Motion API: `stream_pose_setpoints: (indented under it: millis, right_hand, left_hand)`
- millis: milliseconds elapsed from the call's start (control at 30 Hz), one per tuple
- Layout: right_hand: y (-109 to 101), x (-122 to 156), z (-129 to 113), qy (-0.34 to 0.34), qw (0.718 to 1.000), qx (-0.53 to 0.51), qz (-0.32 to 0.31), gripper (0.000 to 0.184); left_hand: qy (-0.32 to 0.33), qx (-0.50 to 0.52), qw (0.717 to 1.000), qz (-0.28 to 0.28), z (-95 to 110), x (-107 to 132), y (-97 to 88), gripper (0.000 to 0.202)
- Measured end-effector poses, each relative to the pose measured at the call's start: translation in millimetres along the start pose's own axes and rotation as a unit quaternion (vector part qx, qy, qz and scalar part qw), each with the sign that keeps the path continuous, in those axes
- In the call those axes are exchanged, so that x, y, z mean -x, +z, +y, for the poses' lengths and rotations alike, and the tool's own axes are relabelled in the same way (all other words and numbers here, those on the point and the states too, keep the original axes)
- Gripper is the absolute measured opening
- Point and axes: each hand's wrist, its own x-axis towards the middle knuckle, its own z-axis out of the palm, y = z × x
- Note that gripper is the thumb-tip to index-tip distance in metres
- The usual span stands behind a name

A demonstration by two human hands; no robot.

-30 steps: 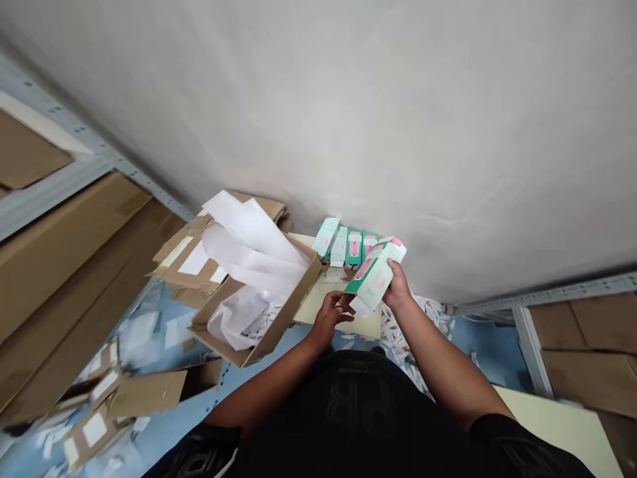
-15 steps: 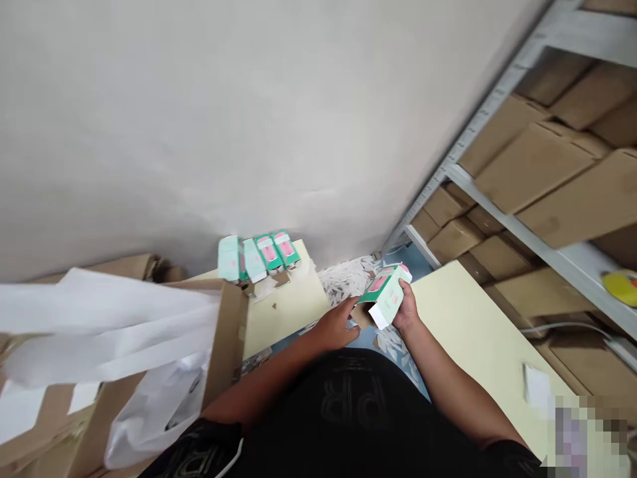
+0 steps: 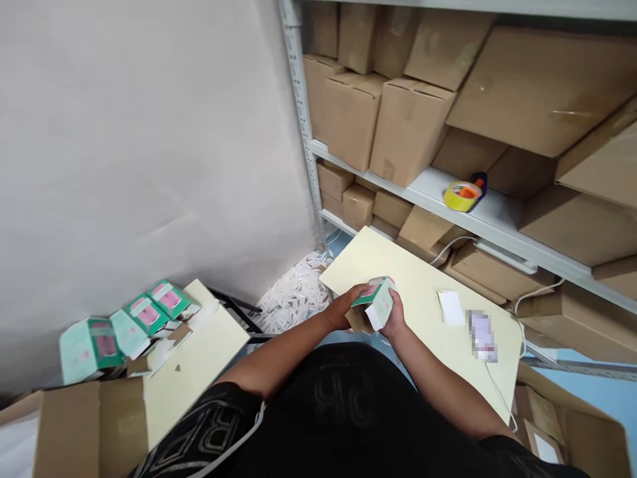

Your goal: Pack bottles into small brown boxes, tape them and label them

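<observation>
Both my hands hold one small green, white and pink carton (image 3: pixel 376 305) over the near edge of a pale yellow table (image 3: pixel 423 292). My left hand (image 3: pixel 347 309) grips its open brown end from the left. My right hand (image 3: pixel 395 317) wraps round it from the right and below. Several more cartons of the same kind (image 3: pixel 132 318) stand in a row against the wall, at the back of a second pale yellow table (image 3: pixel 199 362) to my left.
Metal shelving (image 3: pixel 448 199) packed with brown cardboard boxes (image 3: pixel 408 126) fills the right side; a yellow tape roll (image 3: pixel 462 194) lies on a shelf. A white card (image 3: pixel 450 307) and a cable lie on the right table. Paper scraps (image 3: pixel 293 295) litter the floor. Open cardboard boxes (image 3: pixel 74 425) stand bottom left and bottom right.
My view has swung right, from the wall and the box of white paper to the shelving. The carton has stayed in my hands and now hangs over the right table.
</observation>
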Motion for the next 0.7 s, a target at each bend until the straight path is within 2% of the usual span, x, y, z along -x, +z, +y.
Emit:
stream_pose_setpoints:
  millis: [67, 133, 267, 333, 400, 500, 600, 700]
  right_hand:
    - [-17, -5, -18, 0.011, 1.0, 0.002, 0.002, 0.049]
    - [-31, -10, -32, 0.044, 0.999, 0.005, 0.004, 0.051]
    - [-54, -23, -49, 0.165, 0.985, 0.045, 0.038, 0.062]
    - [-61, -31, -55, 0.199, 0.973, 0.089, 0.069, 0.071]
    - [-65, -42, -62, 0.203, 0.966, 0.123, 0.102, 0.075]
    - [-68, -57, -70, 0.192, 0.951, 0.182, 0.161, 0.069]
    - [-70, -68, -72, 0.177, 0.938, 0.218, 0.205, 0.064]
    - [-71, -75, -68, 0.14, 0.937, 0.213, 0.24, 0.055]
  left_hand:
    - [-0.009, 0.024, 1.0, 0.001, 2, -25, 19.1, 0.094]
    - [-0.012, 0.038, 0.999, -0.016, 2, -44, 28.1, 0.098]
    - [-0.072, 0.081, 0.989, -0.1, -8, -81, 25.4, 0.103]
    - [-0.113, 0.092, 0.981, -0.129, -14, -103, 21.9, 0.101]
    - [-0.143, 0.096, 0.972, -0.158, -19, -125, 19.4, 0.101]
    - [-0.17, 0.107, 0.957, -0.21, -23, -149, 16.6, 0.104]
    - [-0.184, 0.108, 0.947, -0.241, -30, -163, 13.8, 0.109]
    - [-0.196, 0.091, 0.94, -0.263, -45, -170, 10.7, 0.114]
